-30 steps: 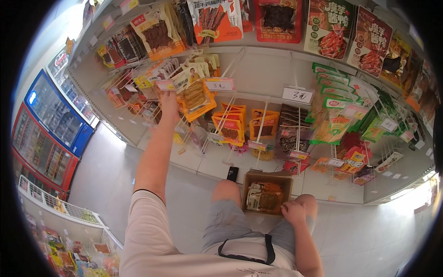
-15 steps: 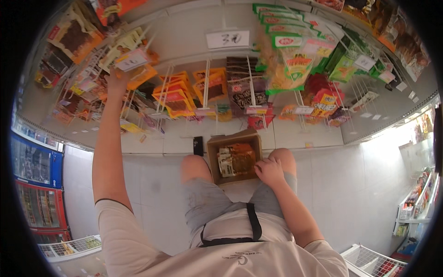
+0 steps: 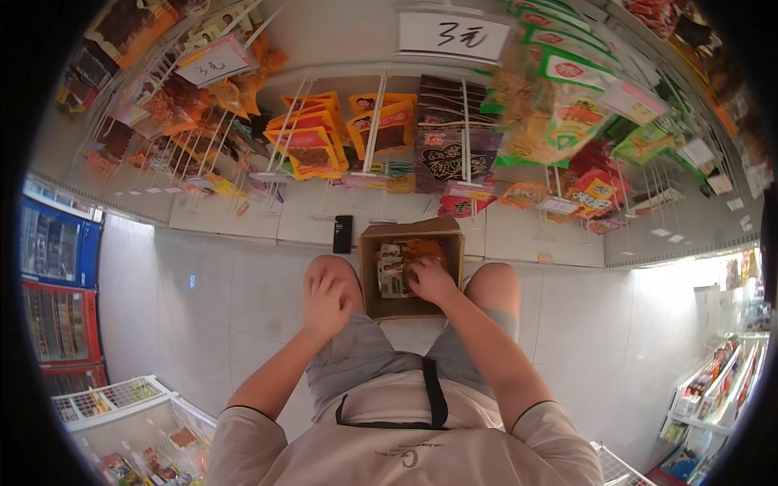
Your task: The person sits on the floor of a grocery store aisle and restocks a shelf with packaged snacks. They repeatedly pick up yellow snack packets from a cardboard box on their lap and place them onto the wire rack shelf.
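Note:
An open cardboard box (image 3: 452,279) stands on the floor between my knees, with packaged snacks inside. My right hand (image 3: 433,281) reaches into it, fingers curled at an orange snack packet (image 3: 429,249). The packets partly hide its fingertips. Beside that packet, at the left of the box, lie cream-coloured snack packets (image 3: 391,279) with pictures on them. My left hand (image 3: 327,304) is over my left knee, fingers apart and slightly bent, holding nothing.
Ahead, a shelf rack carries hanging yellow packets (image 3: 308,138), dark pouches (image 3: 454,154) and green bags (image 3: 559,105). A black flat object (image 3: 343,234) lies left of the box. Glass-door coolers (image 3: 57,324) stand at far left, white wire racks (image 3: 113,401) at lower left.
My left hand has come down from the hanging packets at the upper left to my knee, with nothing in it. My right hand has moved from the box's rim to inside it.

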Motion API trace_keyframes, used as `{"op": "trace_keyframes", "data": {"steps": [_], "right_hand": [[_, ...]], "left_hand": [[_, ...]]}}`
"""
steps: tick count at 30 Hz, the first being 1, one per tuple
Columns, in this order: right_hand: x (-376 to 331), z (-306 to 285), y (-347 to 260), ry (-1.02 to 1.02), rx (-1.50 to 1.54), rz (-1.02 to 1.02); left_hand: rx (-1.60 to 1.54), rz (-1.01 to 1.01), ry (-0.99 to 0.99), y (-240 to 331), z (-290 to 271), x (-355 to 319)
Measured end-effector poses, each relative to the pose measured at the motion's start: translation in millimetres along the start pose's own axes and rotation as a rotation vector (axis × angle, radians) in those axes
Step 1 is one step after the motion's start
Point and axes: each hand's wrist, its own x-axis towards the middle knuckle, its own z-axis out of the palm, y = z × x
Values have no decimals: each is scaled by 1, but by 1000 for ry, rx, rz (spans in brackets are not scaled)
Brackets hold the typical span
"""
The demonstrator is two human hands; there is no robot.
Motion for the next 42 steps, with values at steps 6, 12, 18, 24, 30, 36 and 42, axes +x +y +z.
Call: {"op": "trace_keyframes", "data": {"steps": [6,12,18,24,30,36,42], "right_hand": [[57,55,33,-162,-6,335],[65,72,36,-262,-92,374],[65,59,33,-395,-322,258],[45,18,-8,-491,-470,225],[-14,-45,-50,59,-89,232],[-112,-88,-83,490,269,76],[-176,-111,-115,372,568,97]], "left_hand": [[-80,-123,-4,2,4,13],[-194,-164,20,-11,8,33],[-194,-181,43,-7,2,36],[-218,-211,49,-9,-1,33],[-232,-236,85,-17,8,25],[-368,-222,146,24,-9,6],[-1505,-184,10,107,-30,-15]]}}
